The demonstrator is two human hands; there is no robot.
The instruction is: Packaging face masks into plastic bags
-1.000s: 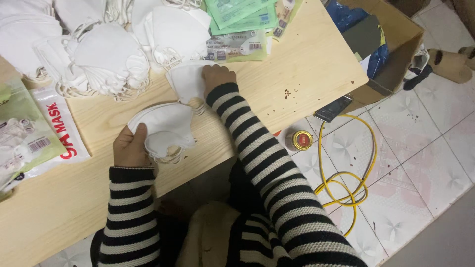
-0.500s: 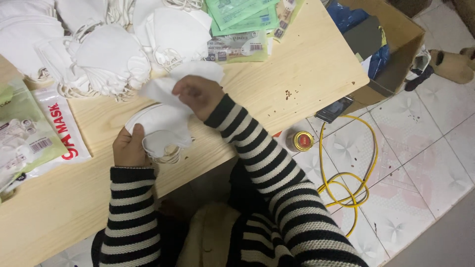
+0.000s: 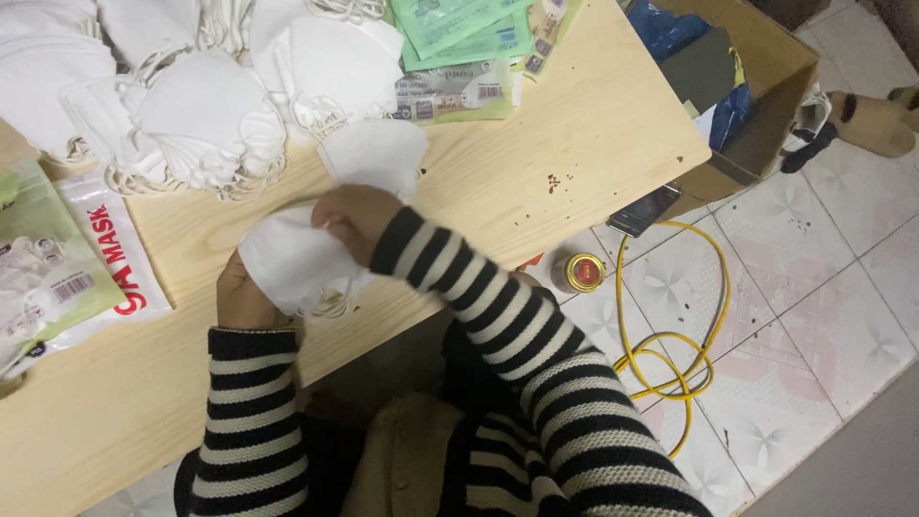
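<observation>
— What's the setting here?

— A pale wooden table (image 3: 574, 153) is standing on a tiled floor (image 3: 814, 335), with a person in striped sleeves sitting at its near edge.

— What are the hands doing?

— The left hand (image 3: 241, 297) is resting at the table's near edge, fingers closed under a white face mask (image 3: 292, 258) and gripping its left side. The right hand (image 3: 354, 218) is curling over the top right of that same mask, fingers pinched shut on it. So the mask is sitting between both hands, just above the wood.

— Anything beside them?

— A second white mask (image 3: 378, 153) is lying flat on the table just beyond the right hand. To the left, a printed plastic mask packet (image 3: 67, 278) is lying near the left hand.

— And further back?

— A loose heap of white masks (image 3: 182, 105) is spreading across the far left of the table, and green packets (image 3: 459, 29) are lying next to it.

— Any containers?

— A cardboard box (image 3: 766, 86) is standing on the floor past the table's right end, holding blue and dark items; I can't tell what they are. A small yellow-lidded jar (image 3: 580, 272), a phone (image 3: 643, 209) and a yellow cable (image 3: 670, 325) are lying on the tiles.
</observation>
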